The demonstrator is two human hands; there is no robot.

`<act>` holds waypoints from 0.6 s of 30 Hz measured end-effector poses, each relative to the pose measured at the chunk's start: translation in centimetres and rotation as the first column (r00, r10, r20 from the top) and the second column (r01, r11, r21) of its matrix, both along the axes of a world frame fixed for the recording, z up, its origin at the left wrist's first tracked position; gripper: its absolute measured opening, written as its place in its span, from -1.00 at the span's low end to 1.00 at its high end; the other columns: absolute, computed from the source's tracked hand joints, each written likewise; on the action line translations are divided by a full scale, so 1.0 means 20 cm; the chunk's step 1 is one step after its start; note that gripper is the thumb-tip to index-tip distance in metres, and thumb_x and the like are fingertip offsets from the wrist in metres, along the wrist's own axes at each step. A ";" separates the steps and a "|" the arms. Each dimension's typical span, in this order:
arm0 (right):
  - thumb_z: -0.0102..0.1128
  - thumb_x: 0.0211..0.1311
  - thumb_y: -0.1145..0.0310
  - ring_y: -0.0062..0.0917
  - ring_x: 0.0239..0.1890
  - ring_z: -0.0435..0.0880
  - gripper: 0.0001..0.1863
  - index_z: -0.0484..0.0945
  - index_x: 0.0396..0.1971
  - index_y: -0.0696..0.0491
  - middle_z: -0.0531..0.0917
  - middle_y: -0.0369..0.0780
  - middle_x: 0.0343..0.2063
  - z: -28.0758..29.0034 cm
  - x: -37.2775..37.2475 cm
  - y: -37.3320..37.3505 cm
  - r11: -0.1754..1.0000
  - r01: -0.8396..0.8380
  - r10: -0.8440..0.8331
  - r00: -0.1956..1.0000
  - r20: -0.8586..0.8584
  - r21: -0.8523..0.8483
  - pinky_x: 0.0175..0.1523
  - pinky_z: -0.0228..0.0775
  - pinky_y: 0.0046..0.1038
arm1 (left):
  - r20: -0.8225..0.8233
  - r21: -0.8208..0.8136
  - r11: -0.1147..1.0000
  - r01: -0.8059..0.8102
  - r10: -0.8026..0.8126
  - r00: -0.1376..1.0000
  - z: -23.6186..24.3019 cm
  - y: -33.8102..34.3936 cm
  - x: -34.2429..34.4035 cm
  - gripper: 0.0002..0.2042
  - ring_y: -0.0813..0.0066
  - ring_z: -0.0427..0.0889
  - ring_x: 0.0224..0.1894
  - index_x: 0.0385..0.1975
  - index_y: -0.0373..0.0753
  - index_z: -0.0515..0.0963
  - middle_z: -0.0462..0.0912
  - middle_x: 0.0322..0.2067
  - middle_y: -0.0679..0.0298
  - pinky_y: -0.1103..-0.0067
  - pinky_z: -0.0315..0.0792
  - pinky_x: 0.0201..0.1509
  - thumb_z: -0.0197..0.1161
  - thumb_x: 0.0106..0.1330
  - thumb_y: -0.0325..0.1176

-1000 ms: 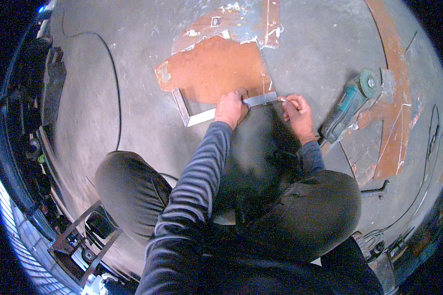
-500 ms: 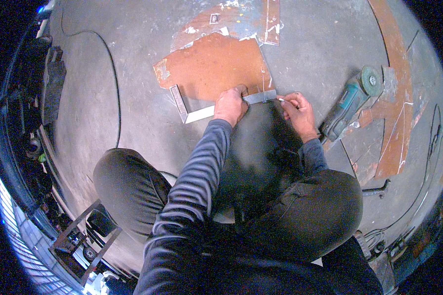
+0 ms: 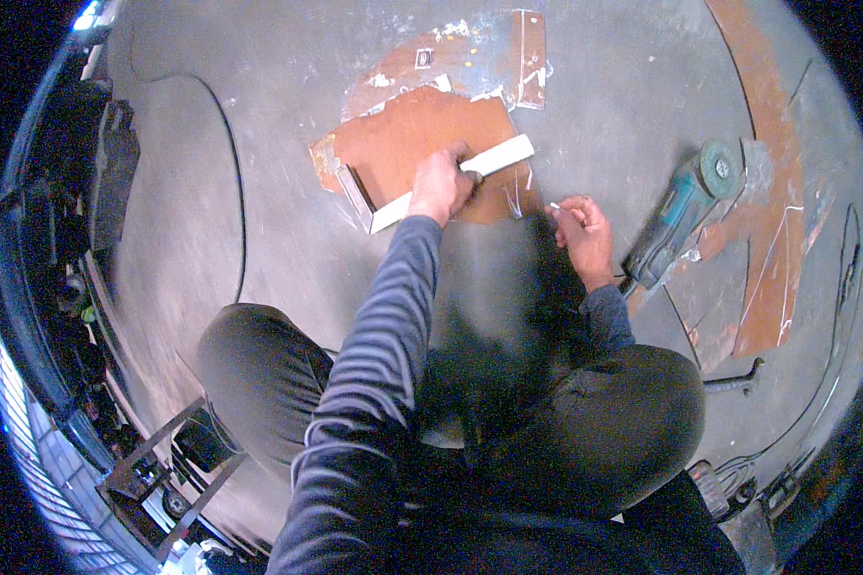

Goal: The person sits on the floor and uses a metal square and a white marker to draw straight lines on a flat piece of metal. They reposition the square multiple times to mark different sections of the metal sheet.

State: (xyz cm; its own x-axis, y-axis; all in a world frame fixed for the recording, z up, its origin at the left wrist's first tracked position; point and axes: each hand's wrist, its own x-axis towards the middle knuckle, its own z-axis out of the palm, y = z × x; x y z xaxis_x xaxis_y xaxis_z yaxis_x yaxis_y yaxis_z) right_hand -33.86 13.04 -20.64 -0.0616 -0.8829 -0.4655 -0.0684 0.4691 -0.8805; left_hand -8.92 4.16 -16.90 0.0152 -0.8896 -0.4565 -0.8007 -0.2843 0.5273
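A rust-brown metal sheet (image 3: 384, 134) with an uneven outline lies on the floor before me. Across its near part, my left hand (image 3: 439, 184) grips the blade of a try square (image 3: 501, 156). The square's blade slants up toward the right, and its short stock points away at the left. My right hand (image 3: 588, 238) is off the sheet's right corner, pinching a small white stick of chalk (image 3: 555, 205) apart from the square. White marks show near the sheet's right edge.
An angle grinder (image 3: 676, 211) with a worn disc lies to the right, beside more rusty sheet pieces (image 3: 772, 259). A patchy painted plate (image 3: 494, 48) is beyond the sheet. One dark cable (image 3: 233, 153) curves along the left floor. A bent metal bar (image 3: 735, 377) lies near my right knee.
My left hand has turned the try square, so its right end now sits farther away over the sheet. The right hand with the chalk has dropped slightly nearer to me.
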 end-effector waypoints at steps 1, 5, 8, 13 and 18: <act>0.35 0.28 0.37 -0.72 -0.52 0.50 -0.85 0.55 -0.28 0.05 0.62 -0.34 -0.51 -0.01 -0.02 0.00 1.000 -0.005 0.004 0.999 -0.041 -0.018 -0.44 0.32 -0.58 | 0.023 -0.127 0.991 0.029 -0.026 0.999 0.01 -0.08 0.00 -0.73 0.10 0.74 -0.13 -0.16 -0.13 0.67 0.76 -0.27 0.04 0.29 0.54 -0.03 0.41 0.16 -0.25; 0.29 0.31 0.45 -0.75 -0.58 0.47 -0.93 0.55 -0.30 0.05 0.59 -0.39 -0.55 -0.07 -0.04 -0.01 0.997 0.068 -0.067 0.997 0.036 -0.037 -0.48 0.28 -0.63 | 0.147 -0.150 0.985 0.081 -0.059 0.987 0.02 -0.33 0.09 -0.74 0.01 0.70 -0.03 -0.14 -0.09 0.67 0.74 -0.19 0.00 0.24 0.52 0.09 0.36 0.16 -0.27; 0.30 0.31 0.43 -0.75 -0.58 0.46 -0.91 0.54 -0.30 0.04 0.57 -0.40 -0.56 -0.05 -0.02 -0.01 0.996 0.055 -0.054 0.998 0.017 -0.063 -0.48 0.27 -0.63 | 0.195 -0.128 0.985 0.116 -0.090 0.977 -0.02 -0.40 0.16 -0.71 -0.01 0.69 -0.01 -0.08 -0.07 0.65 0.73 -0.13 0.00 0.22 0.51 0.11 0.34 0.18 -0.29; 0.29 0.30 0.43 -0.73 -0.58 0.48 -0.91 0.54 -0.30 0.05 0.59 -0.38 -0.56 -0.02 -0.02 -0.02 0.999 0.042 -0.042 0.999 0.007 0.002 -0.48 0.30 -0.61 | 0.117 -0.264 0.953 0.145 -0.117 0.986 -0.13 -0.46 0.19 -0.71 -0.04 0.67 0.00 -0.09 -0.09 0.64 0.72 -0.12 -0.01 0.21 0.51 0.12 0.33 0.17 -0.30; 0.28 0.29 0.45 -0.74 -0.62 0.47 -0.92 0.54 -0.32 0.03 0.59 -0.39 -0.58 -0.04 -0.03 -0.02 0.998 0.063 -0.063 0.998 0.015 0.013 -0.52 0.28 -0.61 | 0.116 -0.271 0.953 0.134 -0.106 0.988 -0.14 -0.50 0.19 -0.71 -0.09 0.67 -0.03 -0.11 -0.15 0.62 0.73 -0.15 -0.01 0.21 0.51 0.10 0.36 0.15 -0.30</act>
